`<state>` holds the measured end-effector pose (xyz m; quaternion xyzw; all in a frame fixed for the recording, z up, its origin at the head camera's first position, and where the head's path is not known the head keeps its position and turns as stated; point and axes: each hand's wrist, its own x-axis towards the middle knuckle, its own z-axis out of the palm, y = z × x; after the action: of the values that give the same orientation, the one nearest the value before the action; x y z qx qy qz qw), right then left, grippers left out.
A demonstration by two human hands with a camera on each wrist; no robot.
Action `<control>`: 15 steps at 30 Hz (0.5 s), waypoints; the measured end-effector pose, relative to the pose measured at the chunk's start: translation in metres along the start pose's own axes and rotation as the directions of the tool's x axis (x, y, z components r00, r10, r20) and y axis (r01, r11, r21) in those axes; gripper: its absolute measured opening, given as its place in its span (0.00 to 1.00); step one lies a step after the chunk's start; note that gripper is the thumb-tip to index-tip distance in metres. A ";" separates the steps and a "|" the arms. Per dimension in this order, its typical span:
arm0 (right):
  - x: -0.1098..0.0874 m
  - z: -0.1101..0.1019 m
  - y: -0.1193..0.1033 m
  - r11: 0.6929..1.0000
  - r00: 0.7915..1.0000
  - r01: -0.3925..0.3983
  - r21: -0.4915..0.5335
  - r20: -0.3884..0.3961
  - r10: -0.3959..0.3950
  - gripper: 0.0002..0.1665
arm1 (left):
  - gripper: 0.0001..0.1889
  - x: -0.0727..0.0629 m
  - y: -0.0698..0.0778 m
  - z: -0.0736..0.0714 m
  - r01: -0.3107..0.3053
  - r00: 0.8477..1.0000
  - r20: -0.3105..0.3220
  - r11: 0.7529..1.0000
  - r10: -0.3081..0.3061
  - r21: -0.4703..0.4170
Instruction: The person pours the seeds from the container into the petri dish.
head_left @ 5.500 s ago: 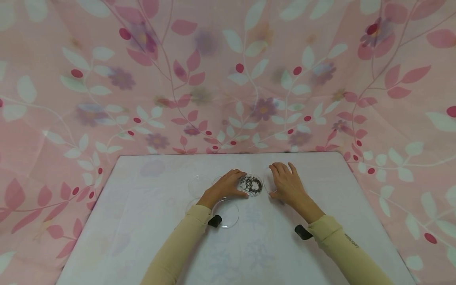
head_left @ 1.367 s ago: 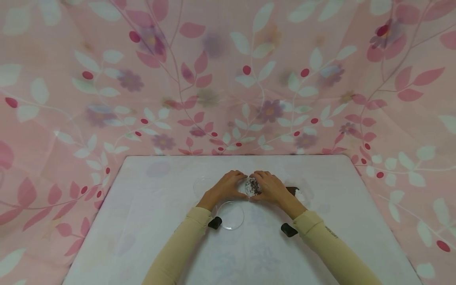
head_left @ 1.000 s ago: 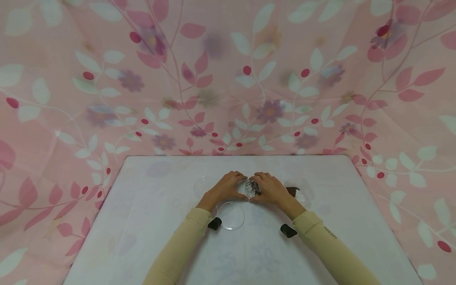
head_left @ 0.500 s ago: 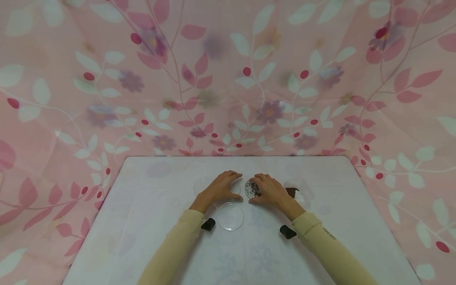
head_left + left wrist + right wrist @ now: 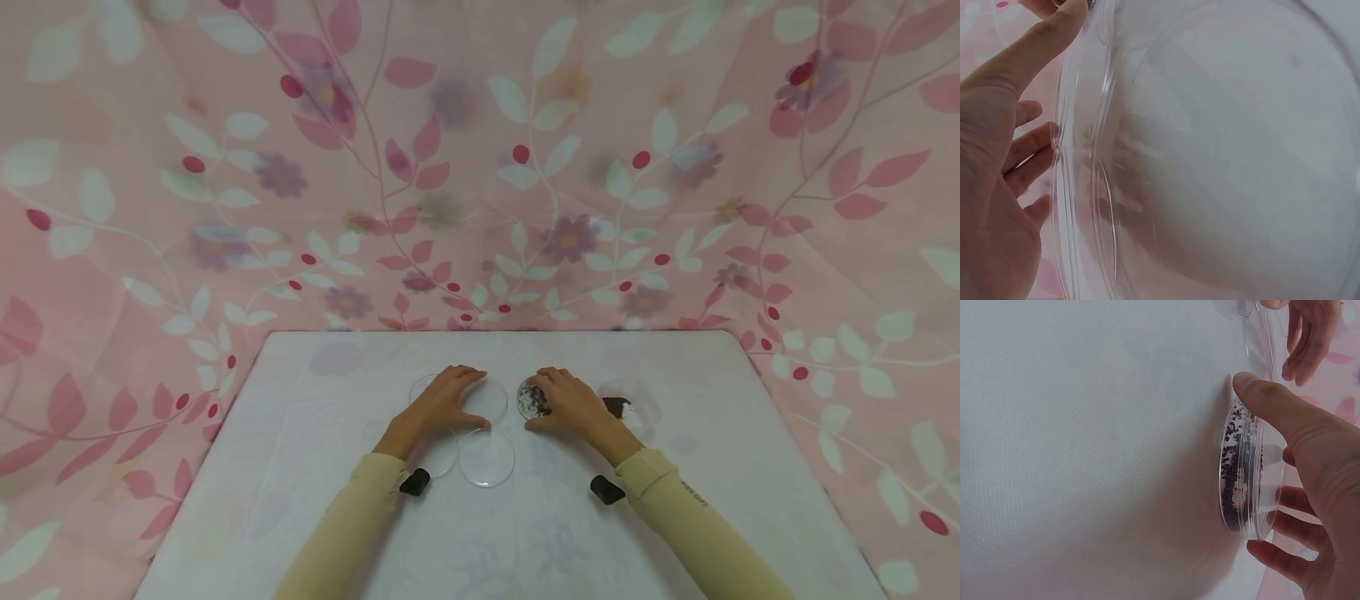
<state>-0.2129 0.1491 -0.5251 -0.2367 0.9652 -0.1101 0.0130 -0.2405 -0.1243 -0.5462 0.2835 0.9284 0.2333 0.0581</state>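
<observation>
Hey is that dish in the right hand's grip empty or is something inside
Not empty: dark grains lie inside the clear dish in the right hand's grip, with pale gaps showing among them.

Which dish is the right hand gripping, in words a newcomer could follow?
On the white rectangular table, look toward the middle of the far edge. There, the right hand grips a round, transparent dish. Dark grains speckle it, unlike the plain transparent round dishes by the left hand.

Speckled dish (image 5: 531,402) part-hidden by right hand (image 5: 572,407), 2 sleeves (image 5: 337,533) cropped below, brown patch (image 5: 617,407), perhaps packaging, too small to name
</observation>
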 end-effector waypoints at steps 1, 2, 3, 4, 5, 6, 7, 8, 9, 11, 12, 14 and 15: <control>0.000 0.000 0.000 1.000 1.000 -0.003 0.002 0.002 0.003 0.45 | 0.50 -0.001 -0.001 0.000 0.004 1.000 -0.003 1.000 -0.004 -0.002; 0.000 0.000 0.000 1.000 1.000 -0.007 0.005 0.003 0.007 0.45 | 0.50 -0.002 -0.002 0.000 0.007 1.000 -0.003 1.000 -0.007 -0.003; -0.001 0.000 0.000 1.000 1.000 -0.010 0.008 0.004 0.010 0.45 | 0.50 -0.003 -0.003 0.001 0.008 1.000 -0.008 1.000 -0.008 -0.007; -0.001 0.000 0.000 1.000 1.000 -0.013 0.013 0.006 0.013 0.45 | 0.50 -0.004 -0.003 0.000 0.006 1.000 -0.012 1.000 -0.006 -0.009; -0.001 0.000 -0.001 1.000 1.000 -0.013 0.017 0.005 0.013 0.45 | 0.50 -0.005 -0.004 0.000 0.004 1.000 -0.017 1.000 -0.004 -0.014; -0.001 -0.001 -0.001 1.000 1.000 -0.013 0.021 0.004 0.013 0.45 | 0.50 -0.005 -0.004 0.000 0.002 1.000 -0.018 1.000 -0.002 -0.014; -0.001 -0.001 -0.001 1.000 1.000 -0.013 0.021 0.004 0.013 0.45 | 0.50 -0.005 -0.004 0.000 -0.002 1.000 -0.020 1.000 0.002 -0.012; -0.001 -0.001 -0.001 1.000 1.000 -0.013 0.021 0.004 0.013 0.45 | 0.50 -0.005 -0.003 0.000 -0.005 1.000 -0.021 1.000 0.005 -0.010; -0.001 0.000 -0.001 1.000 1.000 -0.013 0.021 0.005 0.013 0.45 | 0.49 -0.005 -0.003 -0.001 -0.004 1.000 -0.020 1.000 0.003 -0.007; -0.001 0.000 -0.001 1.000 1.000 -0.014 0.015 0.007 0.014 0.46 | 0.49 -0.005 -0.003 -0.001 0.001 1.000 -0.017 1.000 -0.002 -0.008; -0.001 0.000 0.000 1.000 1.000 -0.011 0.009 0.005 0.011 0.46 | 0.49 -0.005 -0.002 -0.002 0.006 1.000 -0.013 1.000 -0.006 -0.007; 0.000 0.001 0.000 1.000 1.000 -0.009 0.004 0.001 0.009 0.46 | 0.49 -0.004 -0.001 -0.002 0.015 1.000 -0.010 1.000 -0.015 -0.003; 0.000 0.002 0.001 1.000 1.000 -0.008 0.004 0.001 0.008 0.46 | 0.49 -0.003 -0.001 -0.002 0.017 1.000 -0.009 1.000 -0.017 0.001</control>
<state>-0.2130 0.1494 -0.5268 -0.2327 0.9660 -0.1119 0.0142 -0.2387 -0.1276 -0.5454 0.2744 0.9311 0.2338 0.0558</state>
